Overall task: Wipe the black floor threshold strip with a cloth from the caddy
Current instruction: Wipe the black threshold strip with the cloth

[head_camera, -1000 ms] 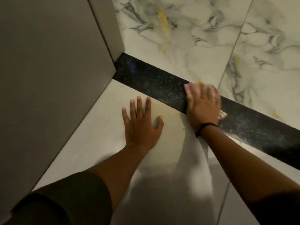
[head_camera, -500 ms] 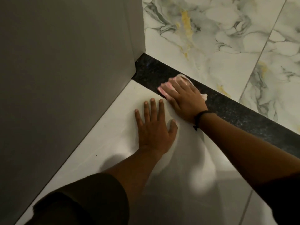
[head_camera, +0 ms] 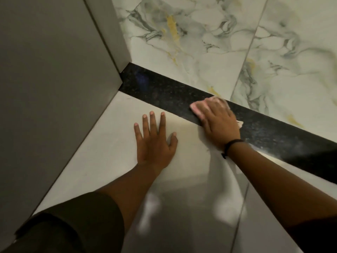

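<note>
Black threshold strip [head_camera: 164, 92], speckled and glossy; right hand [head_camera: 218, 123] presses pink cloth [head_camera: 196, 107], fingers flat.

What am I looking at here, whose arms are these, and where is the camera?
No machine here: a person wears a camera on the head, looking down at their own arms. The left hand lies flat on the pale floor tile, fingers spread, holding nothing. The right hand presses a pink cloth onto the black strip set in the floor. Beyond the strip lies marbled tile; a grey wall stands to the left.
</note>
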